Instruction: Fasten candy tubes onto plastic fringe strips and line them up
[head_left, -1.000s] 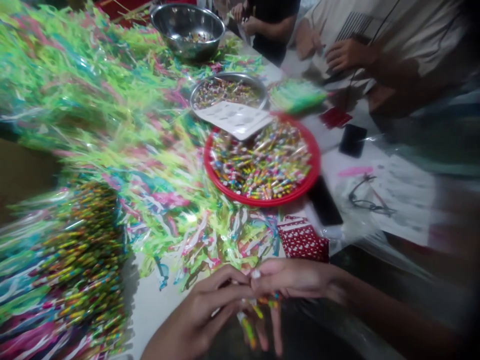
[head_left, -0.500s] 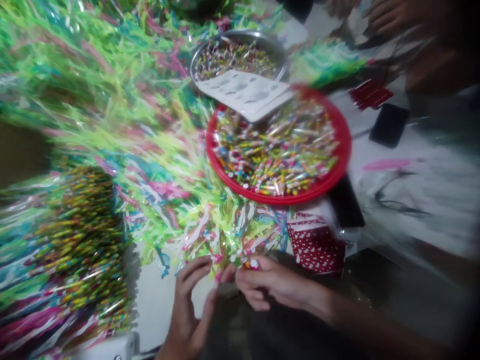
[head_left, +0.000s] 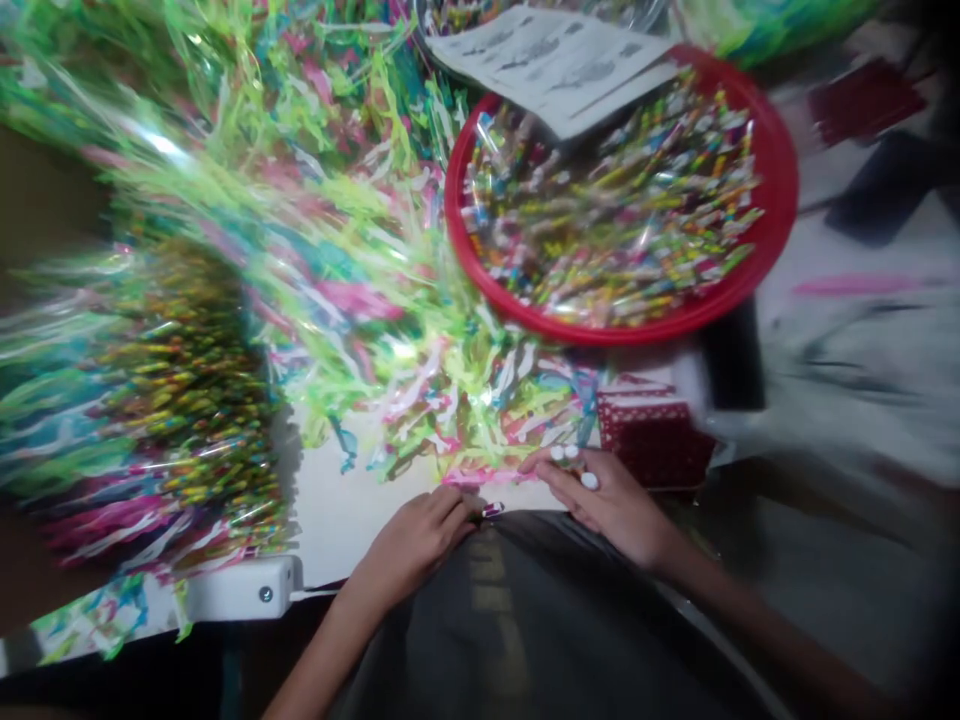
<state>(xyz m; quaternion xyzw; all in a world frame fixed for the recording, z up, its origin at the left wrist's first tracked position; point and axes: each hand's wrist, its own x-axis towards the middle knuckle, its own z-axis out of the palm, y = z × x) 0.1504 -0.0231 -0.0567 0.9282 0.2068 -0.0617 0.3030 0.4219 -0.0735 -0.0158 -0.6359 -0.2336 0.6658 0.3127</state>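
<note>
Left hand: fingers (head_left: 424, 535) curled in, looks like it's pinching a small purple-and-white stubby piece (head_left: 493, 510) at the near edge of the white tabletop (head_left: 330, 510).
Right hand: grasping a few small white-ended pieces (head_left: 590, 481) tucked between its fingers (head_left: 600, 505), fingertips right by the end of a thin pink ribbon-like strip (head_left: 484, 477). Can't tell if it's gripping the strip too.
Spare pieces: I'd keep those snug against the palm so thumb and index stay free.
Pinch: go light and near the tip, imo, since pieces like that probably roll.
Ribbon heap: the glossy green-and-pink plastic pile (head_left: 337, 300) sits just far of the hands, easy to snag, so work on the bare near strip.
Red round plastic basin (head_left: 778, 190): far right, loaded with colourful little sticks; mind the elbow.
</note>
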